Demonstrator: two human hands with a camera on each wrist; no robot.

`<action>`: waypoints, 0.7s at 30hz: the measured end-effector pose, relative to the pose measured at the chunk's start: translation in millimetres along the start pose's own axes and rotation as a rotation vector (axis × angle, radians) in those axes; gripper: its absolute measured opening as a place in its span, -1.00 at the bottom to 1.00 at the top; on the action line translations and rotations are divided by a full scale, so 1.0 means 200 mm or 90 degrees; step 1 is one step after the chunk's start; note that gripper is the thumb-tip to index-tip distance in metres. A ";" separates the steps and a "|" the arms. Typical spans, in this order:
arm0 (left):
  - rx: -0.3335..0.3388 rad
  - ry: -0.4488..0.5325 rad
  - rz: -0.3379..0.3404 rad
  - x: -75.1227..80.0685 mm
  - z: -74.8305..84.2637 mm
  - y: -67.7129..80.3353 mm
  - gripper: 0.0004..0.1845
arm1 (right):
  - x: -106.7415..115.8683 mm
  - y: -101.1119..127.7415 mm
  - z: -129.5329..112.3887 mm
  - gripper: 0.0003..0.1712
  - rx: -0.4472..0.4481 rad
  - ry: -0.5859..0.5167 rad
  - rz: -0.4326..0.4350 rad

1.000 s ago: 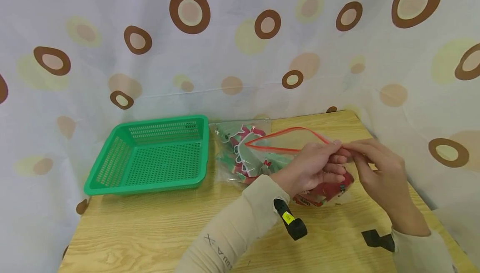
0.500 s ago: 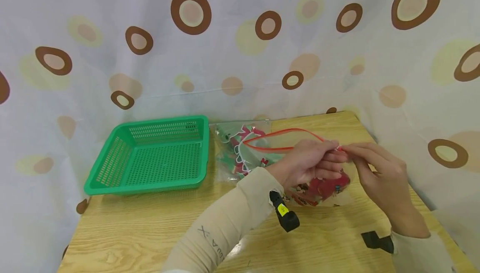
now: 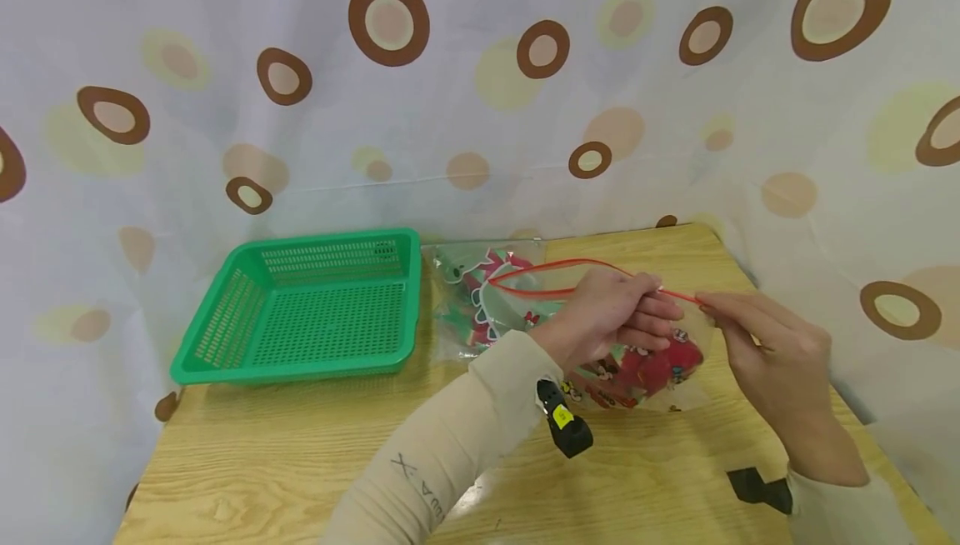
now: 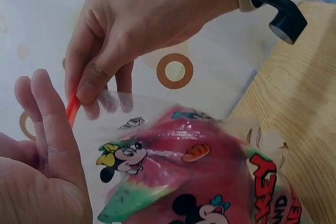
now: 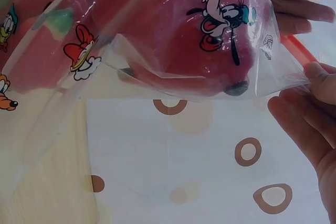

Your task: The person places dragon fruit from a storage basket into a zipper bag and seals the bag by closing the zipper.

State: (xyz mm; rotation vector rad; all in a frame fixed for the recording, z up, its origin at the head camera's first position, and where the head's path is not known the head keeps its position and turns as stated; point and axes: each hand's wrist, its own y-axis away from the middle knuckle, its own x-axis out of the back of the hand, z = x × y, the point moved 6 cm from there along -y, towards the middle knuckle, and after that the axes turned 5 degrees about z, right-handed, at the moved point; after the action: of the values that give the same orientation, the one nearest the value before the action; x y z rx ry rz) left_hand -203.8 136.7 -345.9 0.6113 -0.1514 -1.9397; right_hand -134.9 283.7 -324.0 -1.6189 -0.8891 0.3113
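The left hand (image 3: 611, 312) has been slid left along the red zip strip (image 3: 558, 266) of the bag (image 3: 637, 366), pinched by both it and the right hand (image 3: 765, 345), so more looks sealed.

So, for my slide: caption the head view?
Both hands pinch a clear red-zip plastic bag beside a green basket.

Lighting was bright and pretty even, soft daylight look with only faint shadows under the green basket (image 3: 300, 312) and the arms. The head view bent noticeably at the edges, fisheye style. Small glare streaks showed on the clear plastic bag (image 5: 173, 40). The wrist views were close-up and a bit soft, the nearest fingers (image 4: 42, 124) blurry.
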 end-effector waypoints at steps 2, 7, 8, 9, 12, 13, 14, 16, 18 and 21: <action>0.003 -0.007 0.002 0.01 0.01 0.00 -0.59 | 0.00 0.00 0.00 -0.86 0.000 -0.002 0.004; 0.014 -0.008 0.002 0.03 0.01 0.01 -0.57 | 0.00 0.00 -0.01 -0.84 0.001 -0.019 0.008; 0.019 -0.008 -0.001 0.04 0.01 0.01 -0.57 | 0.00 0.00 -0.01 -0.84 0.001 -0.022 0.011; 0.027 -0.011 -0.005 0.04 0.00 0.01 -0.57 | 0.00 -0.01 -0.02 -0.83 0.000 -0.027 0.013; 0.068 -0.019 -0.029 0.04 -0.02 0.01 -0.56 | 0.00 -0.02 -0.04 -0.86 0.001 -0.042 0.027; 0.085 -0.022 -0.040 0.05 -0.03 0.01 -0.55 | 0.00 -0.03 -0.04 -0.87 0.001 -0.049 0.033; 0.104 -0.028 -0.054 0.05 -0.04 0.01 -0.54 | 0.00 -0.03 -0.05 -0.87 0.003 -0.054 0.038; 0.143 -0.036 -0.086 0.05 -0.05 0.02 -0.49 | 0.01 -0.04 -0.06 -0.85 0.008 -0.061 0.042; 0.168 -0.036 -0.113 0.04 -0.07 0.02 -0.43 | 0.01 -0.04 -0.07 -0.83 0.010 -0.068 0.040; 0.172 -0.019 -0.120 0.01 -0.09 0.03 -0.44 | 0.00 -0.04 -0.08 -0.81 0.011 -0.064 0.030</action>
State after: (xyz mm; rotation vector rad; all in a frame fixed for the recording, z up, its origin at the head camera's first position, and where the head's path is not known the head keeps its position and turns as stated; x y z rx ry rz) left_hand -190.4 134.2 -359.9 0.7968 -0.3917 -2.1287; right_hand -127.8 273.2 -311.8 -1.6209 -0.9233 0.4356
